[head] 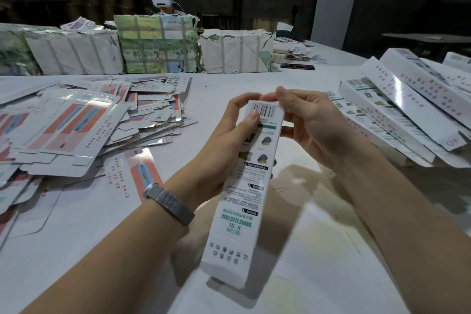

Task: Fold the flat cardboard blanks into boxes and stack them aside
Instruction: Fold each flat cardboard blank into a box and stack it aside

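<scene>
While both hands work at the far end of the box [251,181], the person holds it upright over the table [229,81], its long body running down between the forearms. The left hand [229,135] curls round the left edge, thumb pressed just below the barcode; the right hand [308,125] pinches the top flap from the other side. The step looks like closing that flap: it would go best with the left hand keeping the walls square while the right fingers tuck the tab in without creasing it. Readable print, upside down, says "SONIC ELECTRIC" and "X-SL". Flat blanks [76,130] lie left of the left hand; finished boxes [407,109] are stacked right of the right.
</scene>
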A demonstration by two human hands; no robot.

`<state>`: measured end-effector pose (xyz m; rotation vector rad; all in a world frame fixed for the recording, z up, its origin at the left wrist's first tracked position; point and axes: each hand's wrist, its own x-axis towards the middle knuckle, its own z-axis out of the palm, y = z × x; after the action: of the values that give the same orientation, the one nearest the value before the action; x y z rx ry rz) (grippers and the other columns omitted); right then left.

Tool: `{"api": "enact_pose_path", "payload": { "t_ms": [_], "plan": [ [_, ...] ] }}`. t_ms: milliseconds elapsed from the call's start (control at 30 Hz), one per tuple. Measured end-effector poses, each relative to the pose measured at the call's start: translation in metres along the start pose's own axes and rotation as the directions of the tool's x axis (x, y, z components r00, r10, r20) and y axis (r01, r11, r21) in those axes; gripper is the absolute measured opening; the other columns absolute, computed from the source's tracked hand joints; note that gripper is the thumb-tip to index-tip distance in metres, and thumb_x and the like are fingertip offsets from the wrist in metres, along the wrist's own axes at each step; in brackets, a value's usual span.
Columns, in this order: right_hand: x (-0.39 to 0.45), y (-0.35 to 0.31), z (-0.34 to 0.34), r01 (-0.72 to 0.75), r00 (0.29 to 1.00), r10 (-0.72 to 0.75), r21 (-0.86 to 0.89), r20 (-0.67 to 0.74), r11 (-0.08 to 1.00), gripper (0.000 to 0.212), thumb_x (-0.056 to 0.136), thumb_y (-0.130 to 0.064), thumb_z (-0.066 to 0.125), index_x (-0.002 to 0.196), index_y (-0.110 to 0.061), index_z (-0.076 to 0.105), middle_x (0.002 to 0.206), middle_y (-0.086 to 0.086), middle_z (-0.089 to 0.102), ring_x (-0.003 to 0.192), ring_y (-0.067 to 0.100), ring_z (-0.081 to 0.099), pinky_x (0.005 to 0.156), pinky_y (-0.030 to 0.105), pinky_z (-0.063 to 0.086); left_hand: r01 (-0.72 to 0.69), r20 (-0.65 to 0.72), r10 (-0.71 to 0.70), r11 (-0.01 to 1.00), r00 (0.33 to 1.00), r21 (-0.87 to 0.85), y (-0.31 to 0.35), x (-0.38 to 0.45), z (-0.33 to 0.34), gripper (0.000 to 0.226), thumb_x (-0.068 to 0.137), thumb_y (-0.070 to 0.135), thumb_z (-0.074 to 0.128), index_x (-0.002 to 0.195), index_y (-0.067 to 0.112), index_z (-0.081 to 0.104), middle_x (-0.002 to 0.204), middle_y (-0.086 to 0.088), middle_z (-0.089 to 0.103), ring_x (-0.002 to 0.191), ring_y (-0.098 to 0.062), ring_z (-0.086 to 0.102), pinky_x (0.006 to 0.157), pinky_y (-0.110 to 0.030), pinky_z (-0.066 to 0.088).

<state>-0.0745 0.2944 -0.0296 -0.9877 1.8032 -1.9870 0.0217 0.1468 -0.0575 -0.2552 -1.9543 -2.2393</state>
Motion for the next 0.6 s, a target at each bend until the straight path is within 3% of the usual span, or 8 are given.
{"api": "enact_pose_path", "payload": {
  "t_ms": [133, 200, 267, 367, 433, 500, 600],
  "plan": [
    [-0.001, 0.003, 0.007, 0.018, 0.999, -0.02, -0.05, -0.038, 0.999, 0.034, 0.093, -0.039, 0.052, 0.097, -0.014, 0.076, 0.103, 0.02, 0.072, 0.098, 0.027, 0.066, 0.089, 0.053, 0.053, -0.03, -0.079, 0.033, 0.999, 0.996, 0.038, -0.003, 0.001, -0.001, 0.02, 0.107, 0.032, 0.043, 0.127, 0.032, 0.043, 0.074, 0.002, 0.069, 0.065, -0.02, 0.064, 0.056, -0.038, 0.058],
    [-0.001, 0.004, 0.008, -0.014, 0.999, 0.012, -0.053, -0.046, 0.998, 0.037, 0.099, -0.038, 0.048, 0.101, -0.014, 0.075, 0.112, 0.02, 0.07, 0.102, 0.026, 0.064, 0.093, 0.053, 0.051, -0.036, -0.104, 0.043, 0.997, 0.994, 0.068, -0.005, 0.001, -0.002, 0.018, 0.107, 0.032, 0.043, 0.125, 0.031, 0.043, 0.072, 0.005, 0.068, 0.064, -0.017, 0.065, 0.058, -0.04, 0.058],
    [-0.001, 0.005, 0.009, -0.072, 0.997, 0.072, 0.002, 0.004, 0.997, 0.043, 0.097, -0.046, 0.045, 0.11, -0.015, 0.072, 0.118, 0.014, 0.069, 0.106, 0.024, 0.063, 0.095, 0.051, 0.051, -0.057, -0.134, 0.071, 0.992, 0.988, 0.108, -0.005, 0.003, -0.002, 0.016, 0.108, 0.032, 0.042, 0.124, 0.032, 0.043, 0.073, 0.005, 0.069, 0.064, -0.017, 0.066, 0.057, -0.039, 0.059],
    [-0.001, 0.007, 0.016, -0.062, 0.997, 0.062, 0.007, 0.055, 0.998, 0.046, 0.095, -0.057, 0.041, 0.124, -0.028, 0.061, 0.118, -0.009, 0.07, 0.113, 0.014, 0.063, 0.09, 0.039, 0.053, -0.125, -0.235, 0.165, 0.976, 0.958, 0.177, -0.007, 0.008, -0.002, 0.012, 0.108, 0.033, 0.041, 0.116, 0.041, 0.042, 0.073, 0.006, 0.072, 0.064, -0.013, 0.068, 0.056, -0.032, 0.056],
    [-0.003, 0.007, 0.023, 0.032, 0.999, -0.031, -0.213, 0.011, 0.976, 0.054, 0.088, -0.055, 0.049, 0.138, -0.033, 0.049, 0.123, -0.017, 0.064, 0.114, 0.007, 0.06, 0.089, 0.028, 0.05, -0.181, -0.318, 0.241, 0.961, 0.917, 0.208, -0.009, 0.013, -0.002, 0.013, 0.106, 0.037, 0.042, 0.111, 0.049, 0.04, 0.079, 0.009, 0.073, 0.069, -0.014, 0.071, 0.06, -0.034, 0.057],
    [-0.007, 0.007, 0.029, 0.146, 0.987, -0.163, -0.506, 0.011, 0.85, 0.07, 0.08, -0.05, 0.061, 0.145, -0.033, 0.044, 0.128, -0.012, 0.052, 0.113, 0.003, 0.054, 0.084, 0.014, 0.045, -0.225, -0.363, 0.294, 0.949, 0.884, 0.221, -0.012, 0.015, -0.001, 0.016, 0.104, 0.04, 0.04, 0.117, 0.049, 0.036, 0.087, 0.013, 0.074, 0.076, -0.016, 0.073, 0.068, -0.041, 0.058],
    [-0.009, 0.007, 0.029, 0.187, 0.982, -0.173, -0.603, 0.082, 0.776, 0.073, 0.077, -0.044, 0.075, 0.144, -0.028, 0.05, 0.119, -0.011, 0.048, 0.101, 0.002, 0.055, 0.077, 0.011, 0.043, -0.304, -0.341, 0.313, 0.949, 0.887, 0.08, -0.014, 0.017, 0.001, 0.029, 0.106, 0.044, 0.033, 0.134, 0.036, 0.029, 0.1, 0.007, 0.074, 0.084, -0.014, 0.074, 0.073, -0.037, 0.059]
  ]
}}
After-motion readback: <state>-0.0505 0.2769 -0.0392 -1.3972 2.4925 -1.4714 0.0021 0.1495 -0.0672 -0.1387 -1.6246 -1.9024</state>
